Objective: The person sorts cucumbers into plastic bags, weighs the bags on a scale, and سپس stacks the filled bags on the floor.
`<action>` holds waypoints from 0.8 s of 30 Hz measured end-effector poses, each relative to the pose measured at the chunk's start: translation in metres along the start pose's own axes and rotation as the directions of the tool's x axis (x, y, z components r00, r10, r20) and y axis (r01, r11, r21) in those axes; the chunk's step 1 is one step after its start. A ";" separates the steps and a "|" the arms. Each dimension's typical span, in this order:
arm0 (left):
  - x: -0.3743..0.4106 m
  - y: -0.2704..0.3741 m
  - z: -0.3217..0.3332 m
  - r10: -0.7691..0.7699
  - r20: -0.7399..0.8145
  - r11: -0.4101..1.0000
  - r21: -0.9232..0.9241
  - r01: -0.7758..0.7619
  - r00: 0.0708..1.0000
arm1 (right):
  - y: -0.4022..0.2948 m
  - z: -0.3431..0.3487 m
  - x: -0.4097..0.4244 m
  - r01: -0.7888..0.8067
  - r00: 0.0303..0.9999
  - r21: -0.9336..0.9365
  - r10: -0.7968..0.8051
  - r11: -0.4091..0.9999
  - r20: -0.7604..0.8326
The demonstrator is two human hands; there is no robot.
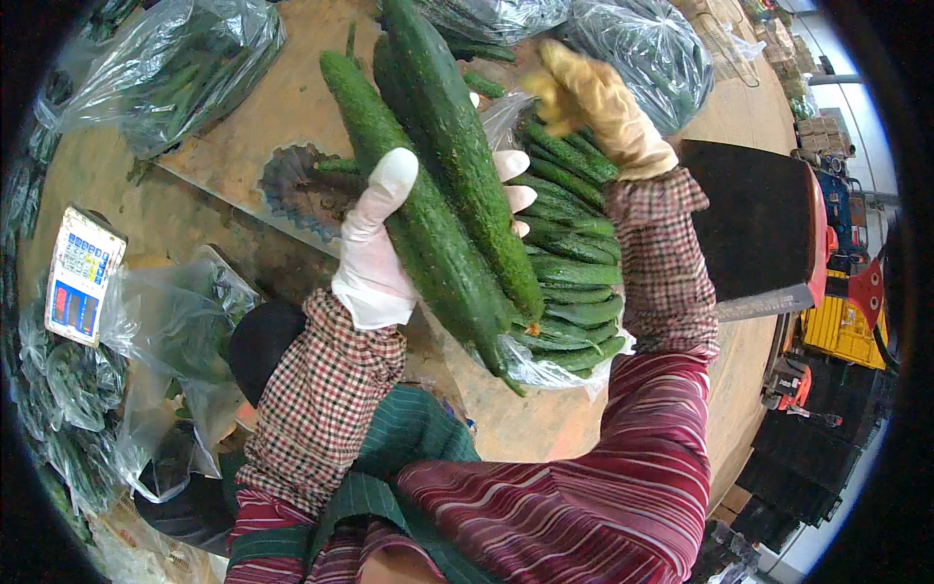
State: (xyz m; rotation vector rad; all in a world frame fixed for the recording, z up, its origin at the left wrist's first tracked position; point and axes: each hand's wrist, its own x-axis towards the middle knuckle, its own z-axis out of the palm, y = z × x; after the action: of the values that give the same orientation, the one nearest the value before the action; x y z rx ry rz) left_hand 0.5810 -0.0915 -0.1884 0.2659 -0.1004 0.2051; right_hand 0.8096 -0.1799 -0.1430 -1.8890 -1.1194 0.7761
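Note:
In a white glove, my left hand (376,248) grips long green cucumbers (445,241). At least two lie side by side in it, and another dark one (387,80) shows behind them. The thumb rests across the near cucumber, and white fingertips come round the far side. My right hand (595,102), in a yellowed glove, is over the upper end of a clear plastic bag (514,358). Its fingers are blurred, so whether they hold anything is unclear. Inside that bag, many cucumbers (580,274) lie stacked in a row.
Filled clear bags stand at the upper left (197,80) and top right (642,58). A digital scale display (84,277) is at the left beside a plastic bag (175,321). A black-topped box-like object (744,219) sits right of my right sleeve. A yellow crate (843,321) stands beyond the table.

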 end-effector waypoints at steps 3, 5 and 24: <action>0.001 0.006 0.002 0.004 0.044 1.000 0.018 -0.005 0.999 | 0.129 -0.030 -0.029 -0.175 0.854 -0.717 0.466 0.675 0.230; 0.000 0.011 0.000 0.037 0.004 0.999 0.016 -0.037 0.999 | 0.158 -0.011 -0.065 -0.128 0.754 -0.817 0.591 0.562 0.288; -0.011 -0.004 -0.006 -0.045 -0.333 0.999 -0.019 0.041 0.942 | -0.049 0.007 -0.067 -0.174 0.978 0.168 0.190 0.970 -0.087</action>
State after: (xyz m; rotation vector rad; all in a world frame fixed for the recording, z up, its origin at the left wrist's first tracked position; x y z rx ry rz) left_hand 0.5715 -0.0953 -0.1963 0.2180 0.2401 0.2038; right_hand 0.7554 -0.2230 -0.0977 -1.8905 -0.8038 0.8345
